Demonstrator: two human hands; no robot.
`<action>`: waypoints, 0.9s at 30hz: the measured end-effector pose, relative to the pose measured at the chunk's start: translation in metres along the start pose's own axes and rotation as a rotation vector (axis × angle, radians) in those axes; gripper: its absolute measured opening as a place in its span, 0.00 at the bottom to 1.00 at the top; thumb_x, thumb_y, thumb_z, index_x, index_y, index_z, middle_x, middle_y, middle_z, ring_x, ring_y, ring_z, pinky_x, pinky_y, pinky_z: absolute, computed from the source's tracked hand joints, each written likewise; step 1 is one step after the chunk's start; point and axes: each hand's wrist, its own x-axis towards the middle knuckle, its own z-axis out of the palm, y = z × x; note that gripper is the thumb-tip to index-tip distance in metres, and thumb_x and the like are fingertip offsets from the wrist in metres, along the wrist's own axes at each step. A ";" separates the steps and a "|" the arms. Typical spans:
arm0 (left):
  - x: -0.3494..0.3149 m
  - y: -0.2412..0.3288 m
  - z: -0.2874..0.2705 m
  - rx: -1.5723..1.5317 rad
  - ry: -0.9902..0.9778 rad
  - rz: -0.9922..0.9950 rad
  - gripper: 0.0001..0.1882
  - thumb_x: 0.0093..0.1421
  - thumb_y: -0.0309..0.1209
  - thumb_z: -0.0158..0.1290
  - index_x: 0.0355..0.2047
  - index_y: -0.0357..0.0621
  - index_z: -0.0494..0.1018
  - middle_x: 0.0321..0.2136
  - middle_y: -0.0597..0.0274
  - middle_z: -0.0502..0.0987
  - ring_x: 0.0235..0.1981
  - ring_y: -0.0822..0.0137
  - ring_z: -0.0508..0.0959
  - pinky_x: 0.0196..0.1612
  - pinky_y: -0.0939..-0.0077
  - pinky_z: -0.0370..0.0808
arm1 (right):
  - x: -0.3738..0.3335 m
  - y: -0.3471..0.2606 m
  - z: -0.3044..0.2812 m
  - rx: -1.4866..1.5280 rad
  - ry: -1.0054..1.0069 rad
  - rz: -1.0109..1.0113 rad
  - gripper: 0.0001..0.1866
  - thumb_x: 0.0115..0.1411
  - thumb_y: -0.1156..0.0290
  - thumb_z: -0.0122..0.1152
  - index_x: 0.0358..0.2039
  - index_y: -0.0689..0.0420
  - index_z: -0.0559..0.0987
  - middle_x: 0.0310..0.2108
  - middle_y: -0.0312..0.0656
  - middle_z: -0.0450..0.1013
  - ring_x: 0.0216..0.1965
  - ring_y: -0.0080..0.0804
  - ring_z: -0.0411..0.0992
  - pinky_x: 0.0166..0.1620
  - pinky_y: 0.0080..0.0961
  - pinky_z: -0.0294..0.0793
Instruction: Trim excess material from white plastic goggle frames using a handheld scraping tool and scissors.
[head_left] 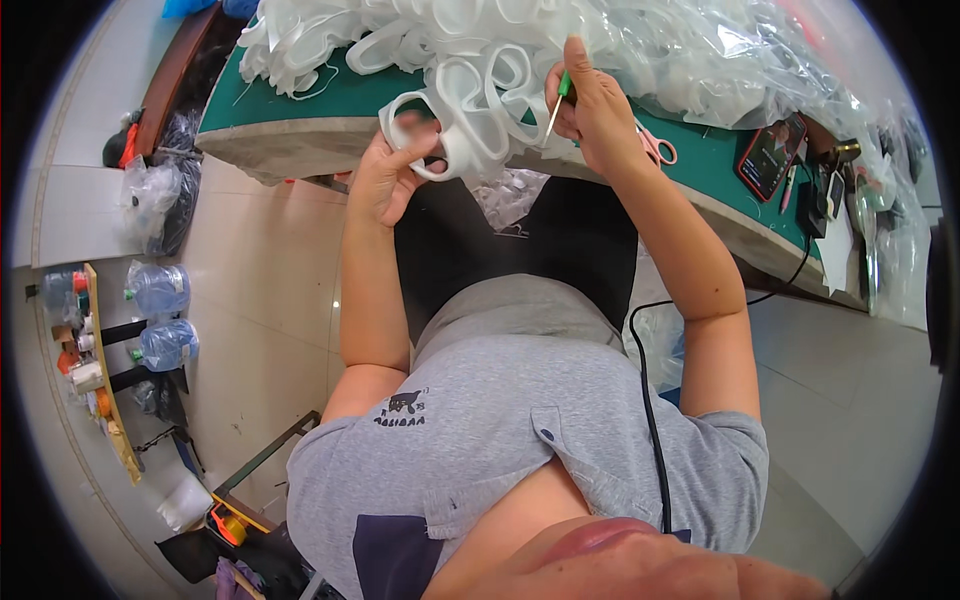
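Head: right hand [600, 110], thumb [576, 60] straight

1. I could pass along the bench [705, 155] between the pink-handled scissors [651, 141] and phone [770, 158].
2. White strap loops [480, 135] block me beyond the left hand [395, 170].
3. Plastic bags [700, 60] bar the back right.

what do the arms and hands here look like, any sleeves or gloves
The left hand and right hand are ungloved, with no watch visible. Short grey sleeves leave both forearms bare. A black cable runs down the shirt.
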 end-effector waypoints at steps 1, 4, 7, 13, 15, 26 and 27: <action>0.003 -0.004 -0.009 0.042 -0.102 -0.045 0.19 0.52 0.24 0.59 0.43 0.41 0.67 0.39 0.55 0.74 0.38 0.68 0.74 0.34 0.74 0.71 | -0.001 0.002 0.003 -0.004 -0.003 0.005 0.23 0.65 0.53 0.48 0.20 0.57 0.68 0.19 0.35 0.63 0.19 0.21 0.61 0.23 0.20 0.59; 0.000 -0.005 -0.006 0.014 -0.177 -0.166 0.14 0.53 0.22 0.57 0.40 0.40 0.69 0.31 0.64 0.73 0.30 0.73 0.72 0.27 0.79 0.65 | 0.000 0.013 0.016 -0.184 0.122 -0.204 0.16 0.62 0.59 0.56 0.24 0.58 0.69 0.19 0.34 0.64 0.19 0.20 0.62 0.23 0.19 0.61; -0.009 -0.005 0.016 -0.323 -0.140 -0.109 0.24 0.54 0.23 0.57 0.52 0.42 0.65 0.43 0.63 0.73 0.43 0.68 0.74 0.45 0.73 0.71 | -0.004 0.017 0.020 -0.127 -0.044 -0.246 0.12 0.60 0.63 0.59 0.33 0.60 0.72 0.26 0.39 0.74 0.24 0.22 0.69 0.30 0.19 0.69; -0.025 -0.005 0.031 -0.319 -0.209 -0.100 0.28 0.56 0.33 0.59 0.55 0.42 0.62 0.47 0.59 0.72 0.48 0.65 0.73 0.50 0.68 0.71 | -0.014 0.027 0.032 -0.148 -0.076 -0.394 0.09 0.62 0.71 0.56 0.38 0.63 0.73 0.33 0.44 0.76 0.29 0.22 0.72 0.36 0.20 0.73; -0.022 -0.011 0.029 -0.250 -0.168 -0.066 0.28 0.57 0.37 0.58 0.55 0.42 0.62 0.46 0.59 0.72 0.47 0.65 0.73 0.49 0.68 0.71 | -0.019 0.030 0.039 -0.237 -0.040 -0.467 0.08 0.62 0.72 0.55 0.38 0.64 0.73 0.33 0.44 0.76 0.31 0.22 0.72 0.37 0.19 0.73; -0.008 0.012 0.013 -0.286 -0.105 -0.170 0.19 0.60 0.28 0.52 0.50 0.34 0.65 0.41 0.55 0.75 0.41 0.65 0.78 0.46 0.69 0.76 | -0.015 0.035 0.038 -0.533 0.047 -0.530 0.08 0.63 0.72 0.54 0.38 0.64 0.73 0.34 0.44 0.76 0.36 0.24 0.74 0.41 0.19 0.74; -0.009 0.012 0.012 -0.406 -0.108 -0.275 0.18 0.59 0.24 0.52 0.49 0.33 0.65 0.41 0.54 0.75 0.42 0.64 0.78 0.47 0.69 0.76 | -0.015 0.036 0.039 -0.507 0.044 -0.530 0.08 0.63 0.72 0.54 0.37 0.64 0.73 0.33 0.44 0.76 0.36 0.24 0.74 0.41 0.19 0.75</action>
